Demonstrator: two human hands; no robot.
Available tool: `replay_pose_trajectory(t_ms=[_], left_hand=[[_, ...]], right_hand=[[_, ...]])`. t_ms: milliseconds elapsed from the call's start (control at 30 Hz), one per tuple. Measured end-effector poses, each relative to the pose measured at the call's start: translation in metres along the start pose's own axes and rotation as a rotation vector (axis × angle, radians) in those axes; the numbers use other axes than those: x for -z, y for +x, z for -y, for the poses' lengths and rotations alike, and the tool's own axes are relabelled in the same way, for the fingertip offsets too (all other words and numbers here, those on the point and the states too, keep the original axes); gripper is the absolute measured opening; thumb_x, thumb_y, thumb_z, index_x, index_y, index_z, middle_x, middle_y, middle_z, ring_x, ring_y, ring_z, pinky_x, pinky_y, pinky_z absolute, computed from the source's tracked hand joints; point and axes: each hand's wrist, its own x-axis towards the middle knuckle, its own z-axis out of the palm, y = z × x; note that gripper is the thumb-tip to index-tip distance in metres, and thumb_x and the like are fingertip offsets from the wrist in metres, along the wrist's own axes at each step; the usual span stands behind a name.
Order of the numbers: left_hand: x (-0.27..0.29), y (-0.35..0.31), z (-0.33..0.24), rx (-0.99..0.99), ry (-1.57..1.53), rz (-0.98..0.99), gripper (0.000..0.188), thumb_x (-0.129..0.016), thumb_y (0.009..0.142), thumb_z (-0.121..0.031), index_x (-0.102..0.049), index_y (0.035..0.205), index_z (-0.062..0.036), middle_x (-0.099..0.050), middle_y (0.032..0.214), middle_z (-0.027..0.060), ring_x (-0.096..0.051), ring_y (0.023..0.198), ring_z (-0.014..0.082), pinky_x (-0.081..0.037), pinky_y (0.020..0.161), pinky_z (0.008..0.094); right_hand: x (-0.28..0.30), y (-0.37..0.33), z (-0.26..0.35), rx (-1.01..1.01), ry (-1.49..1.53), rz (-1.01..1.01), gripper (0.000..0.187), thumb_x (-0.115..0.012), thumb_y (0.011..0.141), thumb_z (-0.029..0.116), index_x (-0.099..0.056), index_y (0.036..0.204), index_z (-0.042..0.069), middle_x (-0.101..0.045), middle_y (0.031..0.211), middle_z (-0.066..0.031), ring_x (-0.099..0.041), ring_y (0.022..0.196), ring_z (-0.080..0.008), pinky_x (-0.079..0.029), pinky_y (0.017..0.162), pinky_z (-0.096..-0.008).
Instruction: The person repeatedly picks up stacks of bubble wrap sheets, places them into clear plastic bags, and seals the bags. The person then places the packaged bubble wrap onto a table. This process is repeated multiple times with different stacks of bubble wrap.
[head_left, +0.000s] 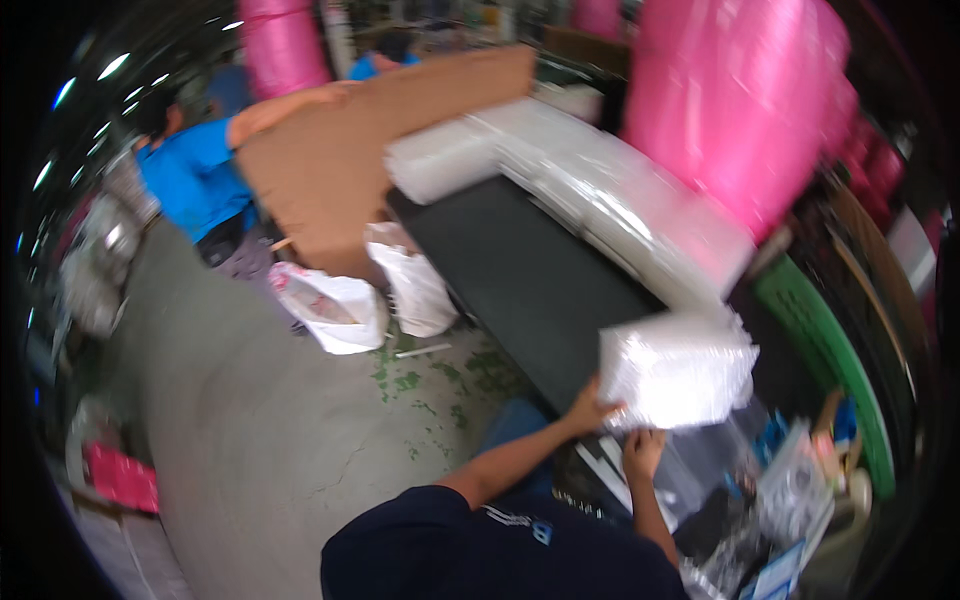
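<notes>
A thick white stack of bubble wrap sheets (680, 375) is at the near right end of the black table (545, 270). My left hand (590, 408) grips its lower left corner, with the fingers partly hidden by the plastic. Close by, my right hand (645, 452) is closed at the stack's near edge and seems to pinch it; the fingertips are blurred. Behind the stack, long rows of clear bubble wrap bundles (600, 185) line the table's far side and bend round its far left end.
Large pink bubble wrap rolls (735, 100) stand behind the table. A person in a blue shirt (195, 175) holds a big cardboard sheet (330, 160); another person (385, 62) is behind it. White bags (335, 310) sit on the floor. Plastic packaging (795, 490) clutters the near right.
</notes>
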Motion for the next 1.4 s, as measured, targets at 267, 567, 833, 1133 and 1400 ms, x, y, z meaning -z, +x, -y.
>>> replay_pose_trajectory(t_ms=[267,567,833,1133,1400], left_hand=[[-0.009,-0.026,-0.018,-0.254,0.172,0.006,0.059,-0.078,0.071,-0.019,-0.047,0.118,0.0009,-0.06,0.105,0.0192,-0.061,0.095,0.0315,-0.048,0.083,0.038],[-0.011,-0.024,-0.033,-0.193,0.116,0.09,0.057,-0.077,0.071,-0.014,-0.047,0.119,-0.0014,-0.061,0.108,0.0168,-0.062,0.096,0.0301,-0.049,0.081,0.0359],[-0.006,-0.021,-0.017,-0.215,0.173,0.107,0.063,-0.077,0.07,-0.009,-0.042,0.122,0.0001,-0.062,0.108,0.0145,-0.063,0.094,0.0231,-0.05,0.081,0.0332],[-0.007,-0.021,-0.018,-0.112,0.078,0.14,0.066,-0.079,0.061,-0.005,-0.047,0.119,-0.0043,-0.06,0.107,0.0153,-0.063,0.096,0.0286,-0.049,0.081,0.0356],[-0.006,-0.022,-0.028,-0.118,0.115,0.112,0.067,-0.081,0.058,-0.009,-0.048,0.116,-0.0047,-0.06,0.104,0.0156,-0.063,0.094,0.029,-0.05,0.08,0.0358]], right_hand=[[0.054,0.005,0.013,-0.314,0.072,-0.69,0.016,-0.061,0.075,0.003,-0.059,0.09,0.002,-0.057,0.09,-0.0147,-0.053,0.082,-0.0306,-0.041,0.074,-0.0405],[0.106,0.03,0.069,0.201,-0.217,-0.197,0.059,-0.056,0.07,0.004,-0.054,0.126,0.019,-0.049,0.135,-0.0022,-0.039,0.128,-0.0263,-0.02,0.107,-0.0451],[0.1,0.034,0.078,0.199,-0.142,-0.25,0.04,-0.053,0.069,-0.002,-0.058,0.107,0.008,-0.053,0.131,-0.0075,-0.038,0.131,-0.0289,-0.017,0.109,-0.0436],[0.102,0.044,0.084,0.208,-0.079,-0.294,0.052,-0.054,0.064,-0.001,-0.058,0.114,0.012,-0.055,0.122,-0.0056,-0.046,0.12,-0.0262,-0.028,0.105,-0.045],[0.101,0.05,0.091,0.185,-0.119,-0.234,0.055,-0.055,0.061,0.0,-0.061,0.113,0.017,-0.05,0.124,-0.0048,-0.042,0.12,-0.0281,-0.028,0.104,-0.0485]])
